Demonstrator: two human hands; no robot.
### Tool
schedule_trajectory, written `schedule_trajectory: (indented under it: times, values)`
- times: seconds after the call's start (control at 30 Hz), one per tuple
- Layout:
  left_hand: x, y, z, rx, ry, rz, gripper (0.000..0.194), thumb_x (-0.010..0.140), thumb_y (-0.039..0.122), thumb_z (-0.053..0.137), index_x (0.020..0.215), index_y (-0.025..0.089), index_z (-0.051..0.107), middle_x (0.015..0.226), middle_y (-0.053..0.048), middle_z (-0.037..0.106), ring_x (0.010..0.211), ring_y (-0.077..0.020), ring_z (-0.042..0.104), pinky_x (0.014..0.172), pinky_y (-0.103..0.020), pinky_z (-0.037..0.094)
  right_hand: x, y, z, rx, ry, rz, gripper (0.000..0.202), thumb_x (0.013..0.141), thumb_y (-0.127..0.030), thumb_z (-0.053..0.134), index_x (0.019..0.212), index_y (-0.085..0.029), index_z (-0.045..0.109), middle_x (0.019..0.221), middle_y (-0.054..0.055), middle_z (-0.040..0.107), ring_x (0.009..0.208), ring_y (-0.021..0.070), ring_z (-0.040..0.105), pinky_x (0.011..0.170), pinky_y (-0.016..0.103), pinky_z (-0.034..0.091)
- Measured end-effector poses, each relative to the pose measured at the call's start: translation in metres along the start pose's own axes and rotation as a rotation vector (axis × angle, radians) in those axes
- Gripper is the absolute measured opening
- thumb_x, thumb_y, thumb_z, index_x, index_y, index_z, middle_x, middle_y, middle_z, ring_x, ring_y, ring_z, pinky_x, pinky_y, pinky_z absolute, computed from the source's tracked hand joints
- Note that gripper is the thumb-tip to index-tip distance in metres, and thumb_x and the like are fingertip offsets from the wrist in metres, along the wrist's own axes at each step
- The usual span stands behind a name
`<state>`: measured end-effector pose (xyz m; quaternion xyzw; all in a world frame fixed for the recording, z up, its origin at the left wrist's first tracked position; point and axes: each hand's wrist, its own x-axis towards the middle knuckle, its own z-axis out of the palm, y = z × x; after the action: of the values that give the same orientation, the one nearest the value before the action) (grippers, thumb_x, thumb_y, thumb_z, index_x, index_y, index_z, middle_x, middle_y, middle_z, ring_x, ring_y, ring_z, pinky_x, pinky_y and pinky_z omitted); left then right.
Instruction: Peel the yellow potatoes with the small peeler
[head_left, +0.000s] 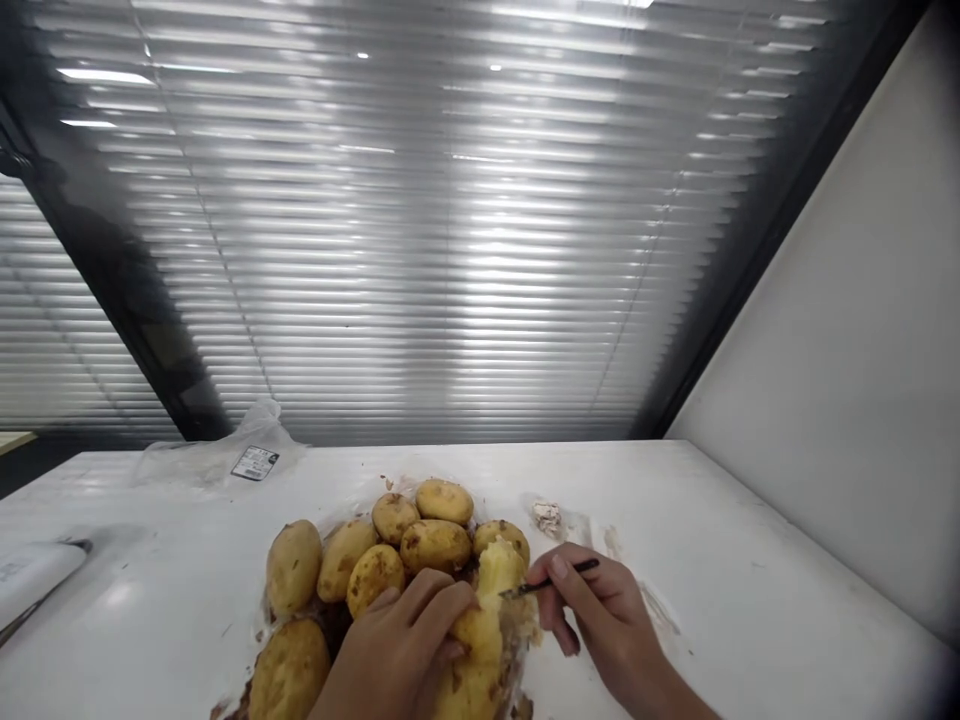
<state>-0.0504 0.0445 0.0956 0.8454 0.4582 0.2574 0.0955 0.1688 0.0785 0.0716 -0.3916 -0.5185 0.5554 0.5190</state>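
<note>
Step in hand, as judged: hand carving. Your left hand (397, 640) grasps the carved potato (487, 655), its fingers bent over the near side; the left thumb's contact is not clear. Your right hand (600, 610) pinches a slim dark tool (551, 580) between thumb and forefinger, pen-fashion, the other fingers curled loosely. The tool's narrow tip meets the pale flesh just below the potato's knobby upper end.

Position: the carved potato sits at the near right side of the pile of whole potatoes (436, 547), partly hidden by your left hand.

Next move, as judged: any further cut calls for a firm left hold, fingertips clear of the tip's path, and short, shallow strokes. The narrowed upper part looks the likeliest to snap under side pressure.

Materials: cut flesh is yellow, moist-looking and ragged, with brown specks lower down. Whole potatoes are rounded to oval, tan-skinned, some with dark patches. Clear plastic film (324, 522) and brown scraps (523, 707) lie about them. Beyond your right hand, a crumpled whitish lump (547, 517) rests on the smooth white table (757, 590); at the far left, a thin clear bag (259, 425) bears a printed label (255, 463).
</note>
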Motion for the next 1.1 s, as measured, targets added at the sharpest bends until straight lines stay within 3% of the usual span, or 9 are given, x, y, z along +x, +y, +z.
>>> schedule_trajectory:
  times: [0.27,0.5,0.7,0.87,1.1]
  values:
    - [0.004,0.003,0.002,-0.037,-0.023,-0.018,0.034,0.088,0.014,0.04,0.114,0.026,0.058,0.107,-0.005,0.064,0.089,-0.0161,0.063,0.079,-0.027,0.052,0.0,-0.002,-0.001,-0.032,-0.067,0.041,0.049,0.086,-0.059,0.062,0.073,-0.013,0.07,0.047,0.001,0.058,0.033,0.0058,0.04,0.037,0.02,0.028]
    - [0.006,0.005,-0.002,-0.09,-0.064,-0.095,0.036,0.088,0.014,0.042,0.117,0.027,0.058,0.112,-0.004,0.063,0.09,-0.0163,0.062,0.084,-0.028,0.051,0.007,-0.002,-0.008,0.059,0.057,-0.003,0.045,0.085,-0.057,0.066,0.074,-0.013,0.069,0.045,-0.003,0.053,0.032,0.0049,0.038,0.037,0.02,0.027]
    - [0.007,0.006,-0.011,-0.126,-0.105,-0.064,0.037,0.088,0.014,0.041,0.118,0.029,0.058,0.112,-0.002,0.063,0.094,-0.0145,0.062,0.083,-0.024,0.05,0.013,-0.013,-0.017,0.112,0.13,-0.035,0.046,0.083,-0.057,0.068,0.073,-0.012,0.069,0.041,-0.004,0.051,0.031,0.0043,0.035,0.038,0.021,0.018]
    - [0.019,0.009,-0.02,-0.132,-0.181,-0.065,0.038,0.09,0.012,0.037,0.115,0.03,0.059,0.109,-0.001,0.063,0.091,-0.0127,0.062,0.081,-0.022,0.049,0.012,-0.02,-0.018,0.024,0.116,-0.014,0.047,0.081,-0.059,0.068,0.072,-0.013,0.069,0.045,-0.003,0.053,0.035,0.0049,0.035,0.04,0.021,0.02]
    - [0.036,0.013,-0.023,-0.108,-0.284,-0.112,0.042,0.086,0.009,0.043,0.114,0.034,0.062,0.108,0.003,0.062,0.095,-0.0133,0.06,0.082,-0.025,0.046,0.011,-0.012,-0.016,-0.047,0.052,-0.011,0.049,0.082,-0.062,0.064,0.072,-0.013,0.067,0.044,-0.003,0.053,0.034,0.0062,0.036,0.038,0.021,0.023]
